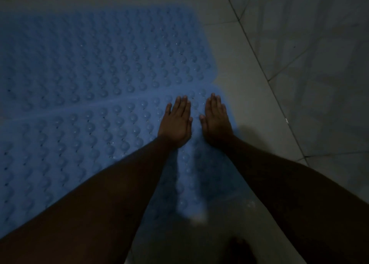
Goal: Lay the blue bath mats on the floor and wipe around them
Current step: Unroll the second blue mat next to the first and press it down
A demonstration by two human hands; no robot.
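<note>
Two blue bath mats with rows of round bumps lie flat on the tiled floor, side by side. The far mat [103, 50] fills the upper left. The near mat [65, 148] runs from the left edge to the middle, and their edges meet along a seam. My left hand [176, 122] rests palm down on the near mat close to its right end, fingers together and extended. Beside it, my right hand [216, 120] presses flat on the same mat near its right edge. Neither hand holds anything.
Pale grey floor tiles [249, 124] lie to the right of the mats. A tiled wall [319, 54] rises at the far right. A foot [239, 249] shows dimly at the bottom edge. The scene is dark.
</note>
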